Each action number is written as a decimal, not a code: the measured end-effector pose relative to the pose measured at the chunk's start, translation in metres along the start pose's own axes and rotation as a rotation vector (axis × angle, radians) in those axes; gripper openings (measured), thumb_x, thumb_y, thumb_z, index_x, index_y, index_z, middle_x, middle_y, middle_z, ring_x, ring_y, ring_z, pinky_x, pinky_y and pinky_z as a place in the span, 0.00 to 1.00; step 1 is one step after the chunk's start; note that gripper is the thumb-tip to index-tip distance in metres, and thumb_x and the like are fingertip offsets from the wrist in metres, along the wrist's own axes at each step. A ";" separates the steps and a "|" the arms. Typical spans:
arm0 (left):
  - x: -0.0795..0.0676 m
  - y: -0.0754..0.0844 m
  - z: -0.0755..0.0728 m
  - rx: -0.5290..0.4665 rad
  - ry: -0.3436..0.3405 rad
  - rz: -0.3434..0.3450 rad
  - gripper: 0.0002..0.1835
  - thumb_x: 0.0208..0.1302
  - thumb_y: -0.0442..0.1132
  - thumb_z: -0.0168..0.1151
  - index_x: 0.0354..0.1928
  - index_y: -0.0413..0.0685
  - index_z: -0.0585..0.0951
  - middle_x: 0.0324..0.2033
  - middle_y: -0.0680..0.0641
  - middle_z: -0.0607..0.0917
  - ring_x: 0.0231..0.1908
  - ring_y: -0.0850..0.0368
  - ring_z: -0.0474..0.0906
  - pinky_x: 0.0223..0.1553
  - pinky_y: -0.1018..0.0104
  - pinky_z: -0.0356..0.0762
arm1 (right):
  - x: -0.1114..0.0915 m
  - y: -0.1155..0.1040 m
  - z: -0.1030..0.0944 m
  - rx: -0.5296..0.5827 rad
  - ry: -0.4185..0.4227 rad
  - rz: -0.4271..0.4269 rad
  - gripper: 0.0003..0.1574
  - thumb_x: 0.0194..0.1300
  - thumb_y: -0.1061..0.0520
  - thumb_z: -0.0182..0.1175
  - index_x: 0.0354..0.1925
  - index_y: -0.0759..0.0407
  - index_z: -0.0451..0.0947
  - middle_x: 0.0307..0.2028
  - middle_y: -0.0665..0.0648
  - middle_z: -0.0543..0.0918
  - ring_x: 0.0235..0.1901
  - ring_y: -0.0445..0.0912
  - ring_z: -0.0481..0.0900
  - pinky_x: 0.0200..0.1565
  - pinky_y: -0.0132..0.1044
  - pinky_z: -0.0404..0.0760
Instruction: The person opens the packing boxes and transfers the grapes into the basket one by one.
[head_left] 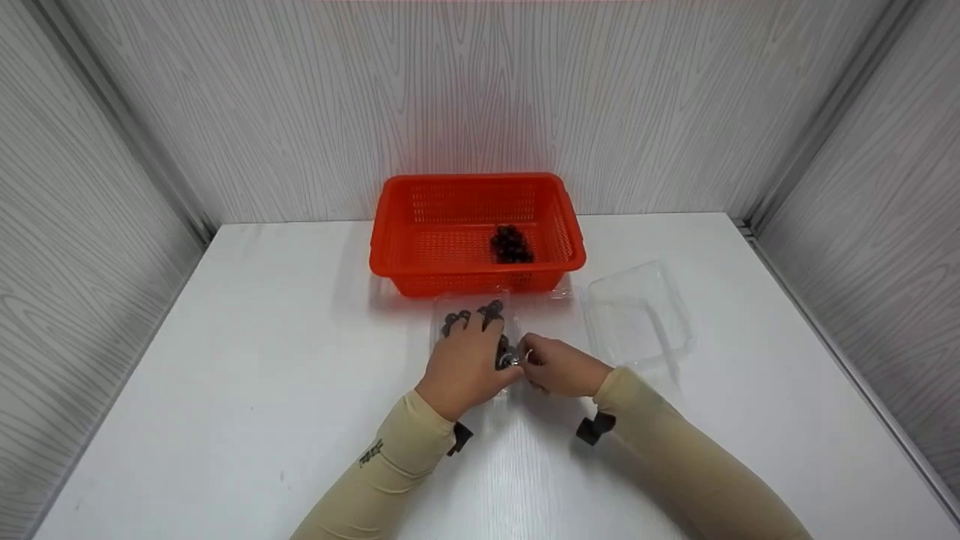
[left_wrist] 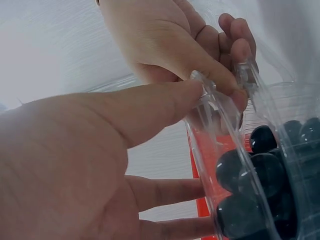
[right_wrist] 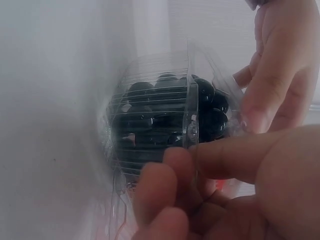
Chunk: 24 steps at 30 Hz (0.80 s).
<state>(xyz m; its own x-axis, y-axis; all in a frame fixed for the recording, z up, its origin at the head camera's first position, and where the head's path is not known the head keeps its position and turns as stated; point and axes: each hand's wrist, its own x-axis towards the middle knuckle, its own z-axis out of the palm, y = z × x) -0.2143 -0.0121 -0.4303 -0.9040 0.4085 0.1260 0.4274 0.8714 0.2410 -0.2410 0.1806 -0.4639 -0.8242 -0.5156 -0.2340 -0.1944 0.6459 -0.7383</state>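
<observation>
A clear plastic clamshell box of dark round grapes lies in front of the red basket. Its lid is over the fruit, with a gap between lid and base rims at the near right corner. My left hand spreads its fingers across the lid and rests its thumb on the lid's edge. At that same corner, my right hand pinches the base's rim between thumb and curled fingers. Through the ribbed wall in the right wrist view, the grapes fill much of the box.
The red basket stands against the back wall, with a dark grape bunch at its right. To the right of my hands lies another transparent plastic container. The white table has walls on three sides.
</observation>
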 end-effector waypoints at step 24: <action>-0.002 0.001 0.003 -0.020 0.036 0.027 0.50 0.55 0.61 0.77 0.72 0.37 0.71 0.65 0.38 0.78 0.63 0.38 0.74 0.70 0.40 0.65 | -0.001 0.000 0.000 -0.004 -0.002 -0.023 0.03 0.76 0.63 0.53 0.46 0.59 0.71 0.22 0.51 0.74 0.20 0.43 0.71 0.27 0.36 0.71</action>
<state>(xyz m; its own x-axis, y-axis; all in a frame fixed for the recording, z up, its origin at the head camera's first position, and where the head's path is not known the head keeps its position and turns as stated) -0.2120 -0.0117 -0.4329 -0.8915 0.4211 0.1668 0.4516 0.8547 0.2560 -0.2397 0.1807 -0.4637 -0.8182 -0.5320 -0.2182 -0.2156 0.6356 -0.7413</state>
